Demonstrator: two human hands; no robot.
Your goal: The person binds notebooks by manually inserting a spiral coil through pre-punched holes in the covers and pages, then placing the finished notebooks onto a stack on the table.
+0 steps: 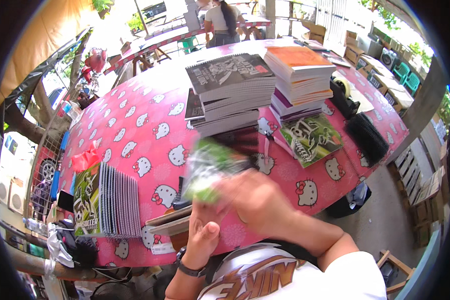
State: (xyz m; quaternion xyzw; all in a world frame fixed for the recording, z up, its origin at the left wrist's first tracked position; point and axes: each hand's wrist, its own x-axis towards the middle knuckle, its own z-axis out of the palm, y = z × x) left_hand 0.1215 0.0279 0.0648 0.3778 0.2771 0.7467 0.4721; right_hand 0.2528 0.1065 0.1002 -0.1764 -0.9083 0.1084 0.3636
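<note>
A small green-and-white notebook [205, 172], smeared by motion, is up over the table in front of me. My right hand [250, 192] reaches across from the right, also blurred, with its fingers closed on the notebook's lower right side. Just below the notebook is my left hand [203, 227], palm turned up and thumb standing away from it; its other fingers are hidden by the notebook and right hand. Beside the left hand lie brown boards [170, 222], and a row of spiral notebooks [117, 200] with green soccer covers stands farther left.
Tall stacks of dark-covered notebooks [230, 75] and orange-topped notebooks [300, 62] rise at the back of the pink patterned table [145, 135]. Toward the right are another green notebook [312, 139], a black bristly object [367, 139] and a tape dispenser [344, 97]. A person [222, 22] stands beyond.
</note>
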